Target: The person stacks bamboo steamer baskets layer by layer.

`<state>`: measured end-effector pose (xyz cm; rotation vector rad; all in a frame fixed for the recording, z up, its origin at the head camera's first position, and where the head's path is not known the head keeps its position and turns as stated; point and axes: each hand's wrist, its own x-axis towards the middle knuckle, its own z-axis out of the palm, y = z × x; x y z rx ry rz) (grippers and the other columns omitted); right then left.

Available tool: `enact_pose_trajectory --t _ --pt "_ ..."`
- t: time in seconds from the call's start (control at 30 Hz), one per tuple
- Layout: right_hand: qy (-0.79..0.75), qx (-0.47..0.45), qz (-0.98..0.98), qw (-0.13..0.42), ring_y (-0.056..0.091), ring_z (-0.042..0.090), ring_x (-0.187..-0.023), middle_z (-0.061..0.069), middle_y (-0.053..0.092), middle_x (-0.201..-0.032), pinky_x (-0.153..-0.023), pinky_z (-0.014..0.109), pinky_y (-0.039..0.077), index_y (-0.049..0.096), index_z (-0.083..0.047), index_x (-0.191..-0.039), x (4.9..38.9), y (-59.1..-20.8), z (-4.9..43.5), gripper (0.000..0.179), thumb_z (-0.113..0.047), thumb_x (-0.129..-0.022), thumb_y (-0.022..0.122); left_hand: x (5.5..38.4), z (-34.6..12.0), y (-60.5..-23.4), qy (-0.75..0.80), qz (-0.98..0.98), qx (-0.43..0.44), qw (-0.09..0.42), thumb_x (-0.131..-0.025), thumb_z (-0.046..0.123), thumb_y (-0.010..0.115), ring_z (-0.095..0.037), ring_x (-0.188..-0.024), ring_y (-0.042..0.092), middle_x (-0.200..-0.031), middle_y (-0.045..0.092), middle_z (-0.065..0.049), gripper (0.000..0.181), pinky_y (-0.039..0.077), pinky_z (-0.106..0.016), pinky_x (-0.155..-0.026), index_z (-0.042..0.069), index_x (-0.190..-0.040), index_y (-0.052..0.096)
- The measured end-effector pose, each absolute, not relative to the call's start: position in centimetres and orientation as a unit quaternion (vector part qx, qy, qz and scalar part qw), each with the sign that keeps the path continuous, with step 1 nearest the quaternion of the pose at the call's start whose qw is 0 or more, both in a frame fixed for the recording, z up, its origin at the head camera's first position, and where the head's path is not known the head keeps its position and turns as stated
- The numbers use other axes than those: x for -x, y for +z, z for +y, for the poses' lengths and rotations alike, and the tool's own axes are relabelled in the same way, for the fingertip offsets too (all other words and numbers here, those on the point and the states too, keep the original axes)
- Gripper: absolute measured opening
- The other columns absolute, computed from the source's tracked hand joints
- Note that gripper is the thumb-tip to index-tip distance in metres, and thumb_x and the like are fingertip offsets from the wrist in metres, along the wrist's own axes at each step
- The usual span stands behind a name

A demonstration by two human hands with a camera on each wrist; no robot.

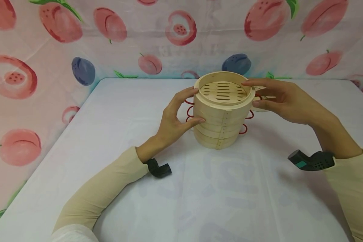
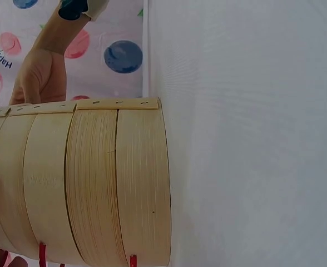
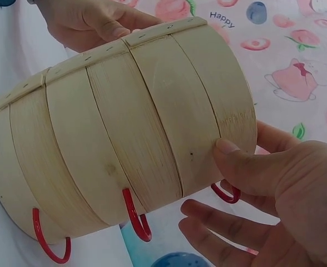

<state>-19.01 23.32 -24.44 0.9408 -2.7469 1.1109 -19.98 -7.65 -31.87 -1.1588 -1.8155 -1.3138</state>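
A round stack of bamboo steamer baskets (image 1: 210, 129) stands on the white-covered table, with red loop handles (image 1: 250, 115) along its sides. The uppermost basket shows a slatted floor (image 1: 222, 92) with nothing on it. My left hand (image 1: 176, 117) holds the stack from the left, thumb on the front wall and fingers near the top rim. On the right, my right hand (image 1: 287, 101) pinches the top basket's wall, index finger over the rim and thumb (image 3: 241, 161) outside. Its other fingers spread behind a red handle in the right wrist view.
Behind my right hand is another pale bamboo piece (image 1: 264, 98), mostly hidden. A fruit-print cloth (image 1: 157, 30) hangs at the back and left of the table (image 1: 133, 111). Both wrists wear black camera mounts (image 1: 313, 161).
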Motion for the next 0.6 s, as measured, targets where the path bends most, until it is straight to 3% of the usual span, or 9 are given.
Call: enact_pose_trajectory --t 0.4,0.6 --pt "0.355 -0.292 -0.887 0.034 0.056 0.002 -0.111 -0.002 0.052 -0.135 -0.079 0.009 0.045 0.049 -0.026 -0.141 19.8 -24.3 24.4 0.057 -0.008 -0.090 0.067 20.1 -7.6 -31.9 -0.498 -0.683 0.438 0.305 -0.066 -0.001 0.086 -0.026 -0.127 0.044 -0.134 0.049 -0.016 0.076 0.037 -0.042 -0.104 -0.002 -0.131 0.047" --pt "0.352 -0.216 -0.910 0.044 0.055 0.008 -0.116 -0.005 0.051 -0.137 -0.086 0.018 0.045 0.047 -0.032 -0.141 21.0 -25.1 26.8 0.052 -0.021 -0.094 0.064 20.0 -7.6 -32.3 -0.516 -0.694 0.418 0.279 -0.065 -0.003 0.086 -0.024 -0.126 0.043 -0.135 0.048 -0.013 0.077 0.042 -0.038 -0.090 0.001 -0.132 0.047"
